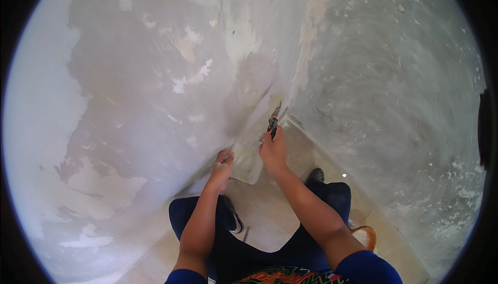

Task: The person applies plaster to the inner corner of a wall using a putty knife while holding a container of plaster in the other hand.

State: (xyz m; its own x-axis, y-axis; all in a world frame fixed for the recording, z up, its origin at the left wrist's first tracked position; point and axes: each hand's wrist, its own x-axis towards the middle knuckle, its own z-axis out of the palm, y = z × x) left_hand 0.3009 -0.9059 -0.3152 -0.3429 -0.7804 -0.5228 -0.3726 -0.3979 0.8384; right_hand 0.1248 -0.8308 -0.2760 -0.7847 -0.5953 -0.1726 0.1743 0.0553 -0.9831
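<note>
At the foot of two patchy plastered walls, the left wall (135, 87) and the right wall (389, 87), a pale, thin-looking sheet (247, 166) is held low beside the corner, above the floor (267, 216). The near left edge of the sheet is grasped by the left hand (223, 166), whose fingers are curled and drawn nearly together. A dark hand tool with touches of red (273, 123), apparently a pair of snips, is gripped in the closed right hand (274, 152); its working end is pointed away from the body, over the far part of the sheet. Whether the material is actually touched by the tip cannot be told at this size. For good control, the near edge is best held taut by the left hand, with its fingers set well clear of the tool's line. The wrist of the right hand is best held straight, and the tool is best advanced in short, even strokes. Care is advised near the corner, where the plaster could be scored by the tip, and above the knees and the dark shoe (315, 176).
</note>
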